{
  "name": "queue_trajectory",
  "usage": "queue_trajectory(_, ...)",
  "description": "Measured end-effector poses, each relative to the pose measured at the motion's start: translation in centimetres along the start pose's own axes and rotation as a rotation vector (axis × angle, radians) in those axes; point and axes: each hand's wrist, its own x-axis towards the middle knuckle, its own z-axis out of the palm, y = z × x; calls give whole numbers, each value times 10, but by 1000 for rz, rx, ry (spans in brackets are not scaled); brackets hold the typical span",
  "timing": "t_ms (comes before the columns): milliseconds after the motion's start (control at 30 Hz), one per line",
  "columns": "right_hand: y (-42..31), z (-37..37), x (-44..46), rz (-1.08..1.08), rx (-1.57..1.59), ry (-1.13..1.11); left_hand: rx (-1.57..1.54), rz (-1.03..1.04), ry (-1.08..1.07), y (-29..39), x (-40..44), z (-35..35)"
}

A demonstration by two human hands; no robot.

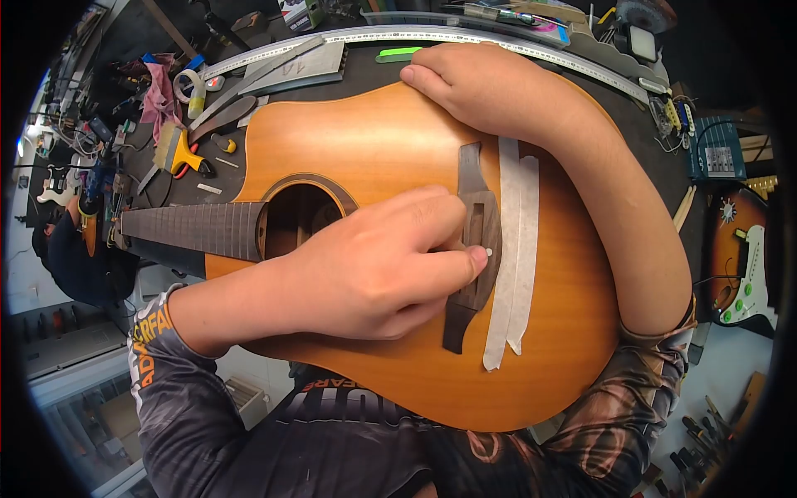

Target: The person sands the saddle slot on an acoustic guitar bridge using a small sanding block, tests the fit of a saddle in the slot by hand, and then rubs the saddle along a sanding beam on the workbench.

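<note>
An acoustic guitar point(357, 133) with a light orange-brown top lies across the bench edge and my lap, its neck pointing left. My left hand point(374, 257) is over the dark bridge point(490, 207), with thumb and fingers pinched at a small white piece point(489, 251) there; whether they grip it is hard to see. Two strips of pale tape point(525, 241) run along the right side of the bridge. Across the guitar's far edge rests my right hand point(448, 79), its fingers curled over the rim and partly hidden.
Behind the guitar are a long ruler point(398, 34), a bright green tool point(396, 54), a yellow-handled brush point(178, 152) and a tape roll point(189, 85). An electric guitar body point(747, 274) stands right. Another person point(83, 257) is at far left.
</note>
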Motion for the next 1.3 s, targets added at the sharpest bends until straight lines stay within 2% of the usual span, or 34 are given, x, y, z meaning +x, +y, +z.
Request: queue_trajectory(1300,2,2,-1,-4,12,7,23,44,-15,0,-2,1)
